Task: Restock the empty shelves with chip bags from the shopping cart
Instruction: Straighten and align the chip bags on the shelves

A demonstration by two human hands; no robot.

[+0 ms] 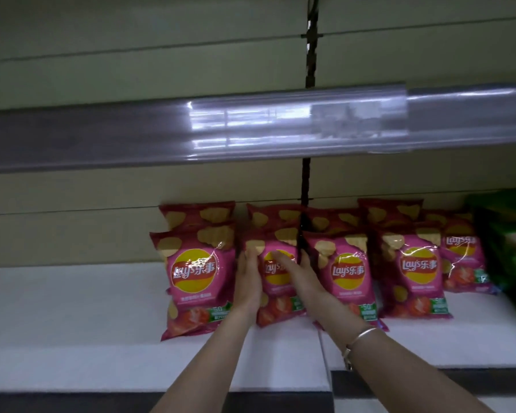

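Several pink Lay's chip bags stand in a row on the white shelf [72, 323], with more behind them. Both my hands are on the second front bag from the left [276, 307]. My left hand [248, 281] lies flat against its left edge with straight fingers. My right hand [295, 272] rests across its front, fingers stretched toward the logo; a silver bracelet is on that wrist. Neighbouring pink bags stand at the left [197, 281] and at the right [349, 275]. The shopping cart is out of view.
Green bags [507, 248] fill the shelf's right end. An upper shelf with a clear plastic price strip [251, 129] hangs overhead. The white shelf is bare left of the pink bags. A dark slotted upright [306, 180] runs down the back panel.
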